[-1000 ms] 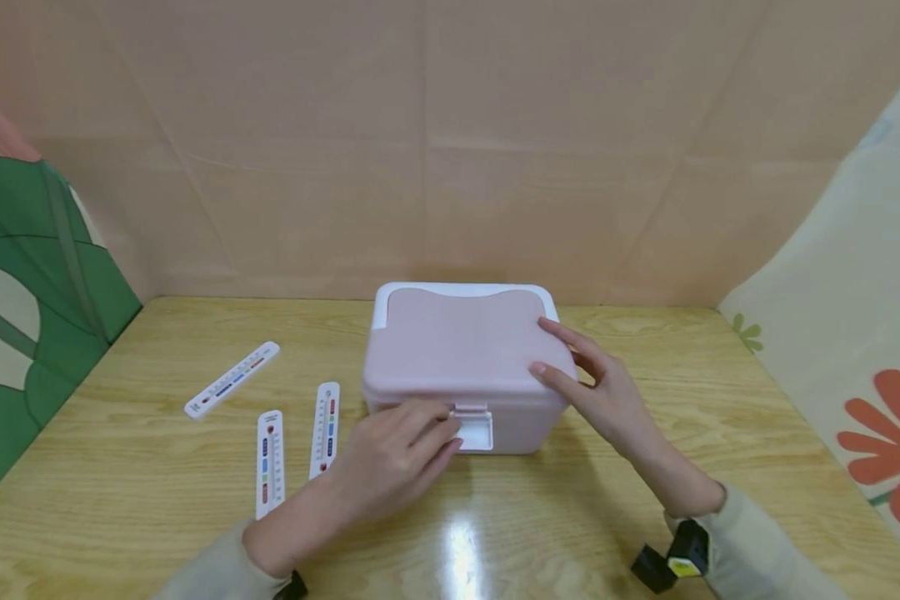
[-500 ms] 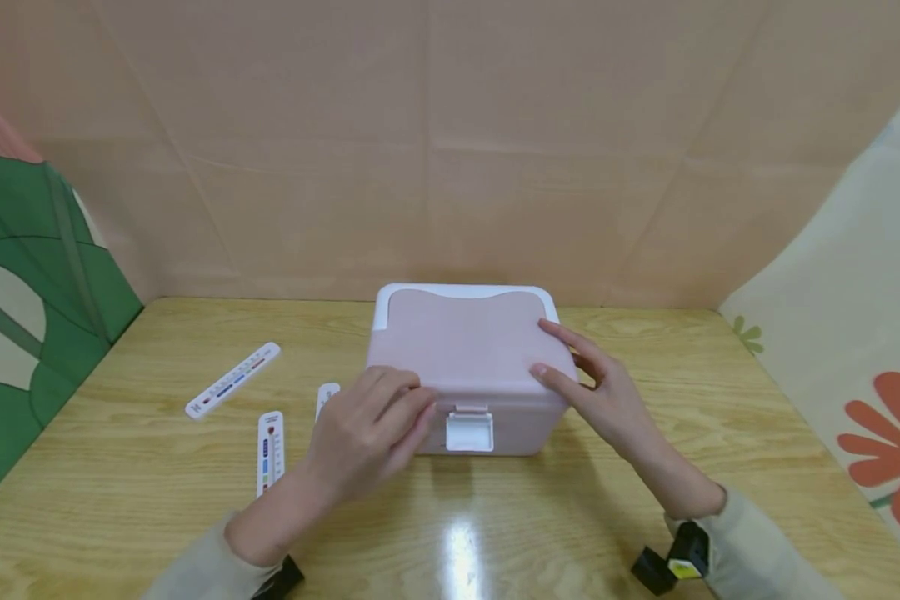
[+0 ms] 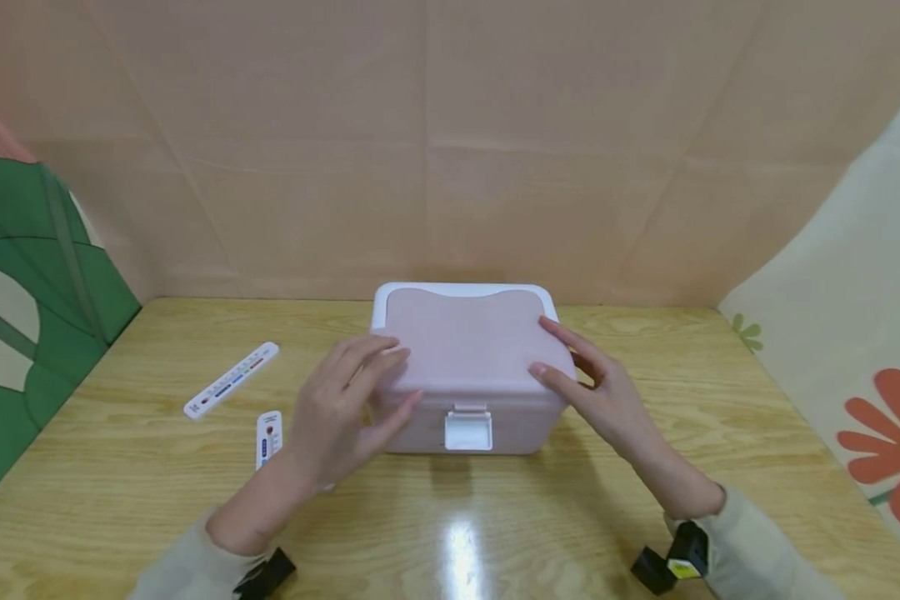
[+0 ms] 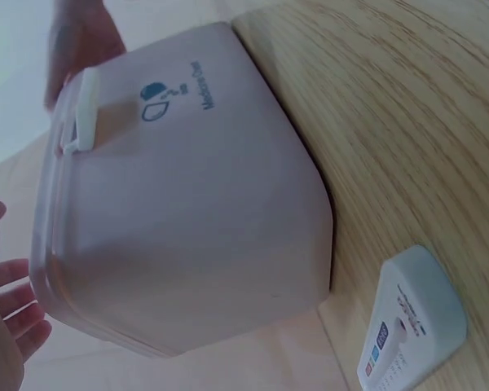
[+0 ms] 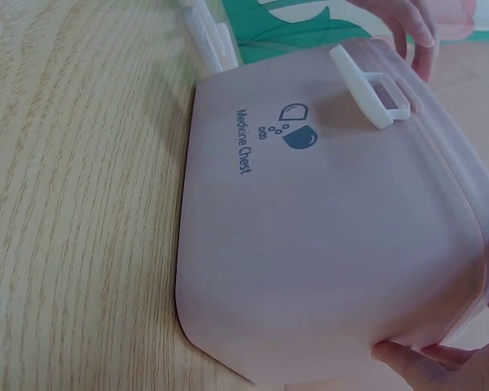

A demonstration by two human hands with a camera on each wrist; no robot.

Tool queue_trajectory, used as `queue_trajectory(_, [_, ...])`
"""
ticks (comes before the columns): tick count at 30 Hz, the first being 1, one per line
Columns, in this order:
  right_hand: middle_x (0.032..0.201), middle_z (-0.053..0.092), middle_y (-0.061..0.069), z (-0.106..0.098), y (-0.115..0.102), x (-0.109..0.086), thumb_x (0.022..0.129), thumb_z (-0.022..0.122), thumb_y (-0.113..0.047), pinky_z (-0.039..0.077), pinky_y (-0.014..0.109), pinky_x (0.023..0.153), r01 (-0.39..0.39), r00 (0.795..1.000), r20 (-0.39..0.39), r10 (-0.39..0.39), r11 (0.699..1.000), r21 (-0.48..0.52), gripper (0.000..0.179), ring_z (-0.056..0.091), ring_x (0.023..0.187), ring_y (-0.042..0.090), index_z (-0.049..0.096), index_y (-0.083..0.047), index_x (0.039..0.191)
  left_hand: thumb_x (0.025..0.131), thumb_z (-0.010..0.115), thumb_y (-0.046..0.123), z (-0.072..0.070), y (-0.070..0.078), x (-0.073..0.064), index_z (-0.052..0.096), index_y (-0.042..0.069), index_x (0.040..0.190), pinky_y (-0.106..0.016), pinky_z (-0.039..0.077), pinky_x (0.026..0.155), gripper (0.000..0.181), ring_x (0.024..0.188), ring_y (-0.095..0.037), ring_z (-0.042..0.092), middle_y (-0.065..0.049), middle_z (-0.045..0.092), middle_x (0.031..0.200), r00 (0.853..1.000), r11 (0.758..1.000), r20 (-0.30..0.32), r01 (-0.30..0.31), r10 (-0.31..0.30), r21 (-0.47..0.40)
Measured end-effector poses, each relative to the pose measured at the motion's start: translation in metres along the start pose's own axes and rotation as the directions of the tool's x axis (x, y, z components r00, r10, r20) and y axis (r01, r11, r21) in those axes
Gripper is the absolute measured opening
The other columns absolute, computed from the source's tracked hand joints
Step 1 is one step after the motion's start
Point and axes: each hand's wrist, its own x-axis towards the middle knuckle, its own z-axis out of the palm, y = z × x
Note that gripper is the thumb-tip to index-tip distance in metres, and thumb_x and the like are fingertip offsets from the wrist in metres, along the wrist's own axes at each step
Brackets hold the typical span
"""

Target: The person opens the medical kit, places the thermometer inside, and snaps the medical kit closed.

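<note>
A pink medicine chest (image 3: 457, 333) stands on the table with its lid down, labelled "Medicine Chest" in the right wrist view. Its white latch (image 5: 367, 85) sticks out from the front wall. My left hand (image 3: 337, 408) is by the lid's front left corner, fingers spread and holding nothing; whether the fingertips touch the lid cannot be told. At the right front corner, my right hand (image 3: 600, 387) holds the lid edge, with fingers on the top and against the side wall in the right wrist view.
On the table (image 3: 645, 467) left of the chest lie white thermometers: one (image 3: 231, 381) slanted, another (image 3: 267, 433) partly behind my left forearm. A third is nearly all hidden behind my left hand. Flowered cloth (image 3: 855, 375) borders the right side.
My left hand has left the latch and moved up and left to the lid's left corner, its fingers spreading. My right hand has not moved. The chest has stayed put.
</note>
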Motion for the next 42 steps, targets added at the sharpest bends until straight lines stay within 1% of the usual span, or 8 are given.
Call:
queue_trajectory(8, [0.154,0.033,0.0,0.0,0.001,-0.001,0.092,0.064,-0.034,0.05,0.031,0.09,-0.006,1.0,0.005,0.006,1.0,-0.016,0.058,0.039,0.136,0.035,0.04,-0.037,0.145,0.096,0.048,0.05,-0.002,-0.008,-0.009,0.063,-0.001,0.117,-0.043,0.048,0.097,0.058,0.117,-0.032,0.056,-0.019,0.06,0.127,0.989,0.992,0.085,0.122,-0.123,0.025])
queue_trajectory(14, [0.158,0.024,-0.003,-0.001,0.007,-0.003,0.094,0.063,-0.024,0.042,0.038,0.102,0.078,0.995,0.057,-0.078,0.997,0.01,0.065,0.029,0.142,0.031,0.03,-0.037,0.149,0.096,0.04,0.059,-0.007,-0.011,-0.015,0.055,0.001,0.132,-0.051,0.045,0.1,0.069,0.128,-0.035,0.048,-0.019,0.049,0.141,0.957,0.973,0.176,0.225,-0.232,0.059])
queue_trajectory(19, [0.159,0.02,-0.001,-0.002,0.014,-0.002,0.093,0.063,-0.014,0.034,0.008,0.099,0.151,0.984,0.084,-0.156,0.987,0.06,0.071,0.023,0.144,0.03,0.026,-0.03,0.152,0.093,0.05,0.056,-0.011,-0.012,-0.017,0.045,0.007,0.142,-0.054,0.04,0.104,0.07,0.135,-0.034,0.04,-0.015,0.038,0.15,0.909,0.946,0.261,0.32,-0.324,0.059])
queue_trajectory(21, [0.159,0.02,0.001,-0.003,0.016,-0.002,0.091,0.065,-0.012,0.031,0.005,0.101,0.182,0.979,0.088,-0.185,0.982,0.044,0.075,0.023,0.144,0.031,0.024,-0.027,0.152,0.09,0.058,0.05,-0.012,-0.012,-0.018,0.042,0.009,0.145,-0.054,0.037,0.106,0.07,0.138,-0.034,0.037,-0.013,0.035,0.153,0.882,0.929,0.297,0.364,-0.366,0.065])
queue_trajectory(24, [0.159,0.019,0.003,-0.004,0.019,-0.003,0.087,0.071,-0.012,0.031,0.028,0.113,0.211,0.973,0.101,-0.209,0.977,-0.007,0.085,0.022,0.144,0.032,0.02,-0.028,0.153,0.087,0.064,0.045,-0.013,-0.012,-0.019,0.035,0.012,0.149,-0.055,0.033,0.109,0.076,0.141,-0.033,0.032,-0.011,0.029,0.155,0.826,0.897,0.358,0.434,-0.435,0.088])
queue_trajectory(27, [0.16,0.016,0.002,-0.006,0.023,-0.006,0.083,0.075,-0.016,0.027,0.058,0.111,0.217,0.971,0.117,-0.208,0.974,-0.064,0.095,0.021,0.144,0.035,0.014,-0.035,0.153,0.087,0.063,0.048,-0.014,-0.012,-0.02,0.028,0.012,0.151,-0.053,0.029,0.112,0.082,0.143,-0.032,0.028,-0.01,0.026,0.156,0.77,0.867,0.412,0.485,-0.487,0.119])
queue_trajectory(30, [0.16,0.014,0.002,-0.006,0.026,-0.007,0.081,0.077,-0.016,0.024,0.069,0.106,0.215,0.972,0.118,-0.205,0.974,-0.075,0.099,0.02,0.144,0.036,0.012,-0.039,0.152,0.087,0.062,0.053,-0.014,-0.013,-0.02,0.024,0.011,0.152,-0.052,0.028,0.113,0.086,0.143,-0.03,0.028,-0.009,0.026,0.156,0.734,0.847,0.441,0.516,-0.516,0.132])
queue_trajectory(42, [0.158,0.022,0.004,-0.008,0.035,-0.011,0.083,0.075,-0.013,0.025,0.066,0.106,0.215,0.975,0.075,-0.21,0.974,-0.069,0.091,0.024,0.142,0.037,0.02,-0.037,0.152,0.081,0.069,0.054,-0.013,-0.017,-0.02,0.028,0.01,0.151,-0.058,0.036,0.106,0.092,0.136,-0.037,0.039,-0.017,0.038,0.149,0.699,0.807,0.447,0.582,-0.558,0.098])
